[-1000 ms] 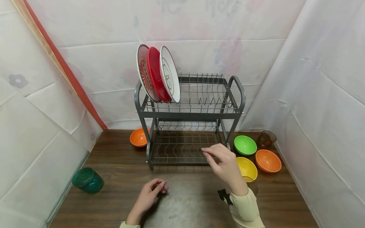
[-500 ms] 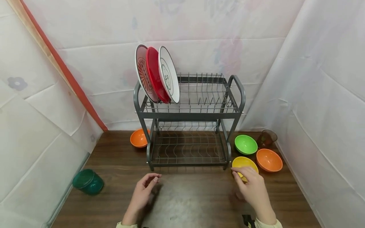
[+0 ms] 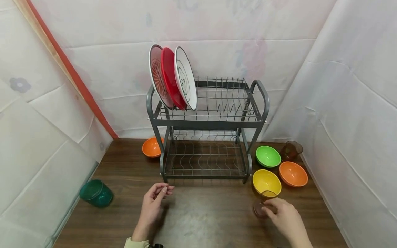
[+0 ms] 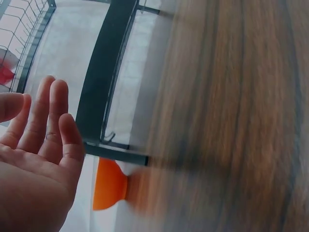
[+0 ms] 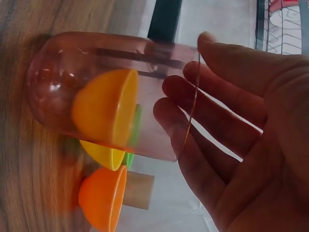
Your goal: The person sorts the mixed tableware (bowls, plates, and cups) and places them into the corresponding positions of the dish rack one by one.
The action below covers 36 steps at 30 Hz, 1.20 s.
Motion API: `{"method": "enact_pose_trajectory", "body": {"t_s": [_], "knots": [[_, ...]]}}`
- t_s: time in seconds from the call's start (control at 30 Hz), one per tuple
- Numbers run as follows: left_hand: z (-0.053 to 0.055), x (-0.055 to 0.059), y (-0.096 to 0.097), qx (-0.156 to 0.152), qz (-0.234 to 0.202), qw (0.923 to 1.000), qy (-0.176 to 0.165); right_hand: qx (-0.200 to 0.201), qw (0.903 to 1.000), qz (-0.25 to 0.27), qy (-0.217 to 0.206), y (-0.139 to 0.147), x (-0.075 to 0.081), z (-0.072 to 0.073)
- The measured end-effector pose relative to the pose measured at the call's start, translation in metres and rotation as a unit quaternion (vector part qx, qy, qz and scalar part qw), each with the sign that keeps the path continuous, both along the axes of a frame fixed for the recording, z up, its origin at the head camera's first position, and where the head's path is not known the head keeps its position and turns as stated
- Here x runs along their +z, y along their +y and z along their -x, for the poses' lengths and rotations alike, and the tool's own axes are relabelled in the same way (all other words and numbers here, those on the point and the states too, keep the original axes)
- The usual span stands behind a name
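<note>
In the head view a transparent pinkish-brown drinking glass (image 3: 260, 206) stands upright on the table at the front right, before the yellow bowl (image 3: 267, 182). My right hand (image 3: 285, 217) holds it near its rim; in the right wrist view the fingers (image 5: 176, 89) show through the glass wall, with the thumb (image 5: 231, 58) at the rim's edge. My left hand (image 3: 152, 203) hovers before the rack, loosely bent and holding nothing. Its palm and fingers show in the left wrist view, with the rack's dark frame (image 4: 104, 72) behind.
A two-tier dish rack (image 3: 207, 124) holds a patterned plate (image 3: 156, 74), a red plate (image 3: 170, 79) and a white plate (image 3: 186, 79). Around it are orange bowls (image 3: 293, 174) (image 3: 151, 148), a green bowl (image 3: 268, 156), a brown glass (image 3: 291, 150) and a teal glass (image 3: 97, 193).
My right hand has moved from before the rack, down and to the right, and taken hold of the drinking glass. The left hand has shifted slightly left and away from me.
</note>
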<state>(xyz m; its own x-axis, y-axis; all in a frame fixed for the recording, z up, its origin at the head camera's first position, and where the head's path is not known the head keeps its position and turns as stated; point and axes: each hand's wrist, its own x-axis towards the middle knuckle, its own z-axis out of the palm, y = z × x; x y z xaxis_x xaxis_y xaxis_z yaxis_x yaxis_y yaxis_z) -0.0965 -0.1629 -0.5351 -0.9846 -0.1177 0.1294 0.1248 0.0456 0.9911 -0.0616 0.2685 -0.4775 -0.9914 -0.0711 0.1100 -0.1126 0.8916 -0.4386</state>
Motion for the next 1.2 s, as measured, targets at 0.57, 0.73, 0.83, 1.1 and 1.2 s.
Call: {"method": "enact_pose_trajectory", "body": {"t_s": [0.57,0.73,0.83,1.1,1.2], "knots": [[-0.003,0.005,0.022,-0.060,-0.021,0.9979,-0.010,0.003,0.9983,-0.029,-0.051,-0.008,0.001,0.003],[-0.003,0.002,0.026,-0.068,-0.021,0.9964,-0.046,-0.003,0.9985,-0.034,-0.044,-0.008,0.001,0.003],[-0.004,-0.001,0.028,-0.074,-0.018,0.9948,-0.067,-0.010,0.9987,-0.037,-0.032,-0.008,0.002,0.003],[-0.005,-0.006,0.028,-0.101,-0.011,0.9909,-0.088,-0.028,0.9991,-0.032,0.005,-0.013,0.005,0.000],[-0.006,-0.007,0.028,-0.111,-0.008,0.9899,-0.087,-0.034,0.9989,-0.029,0.017,-0.015,0.006,-0.001]]}}
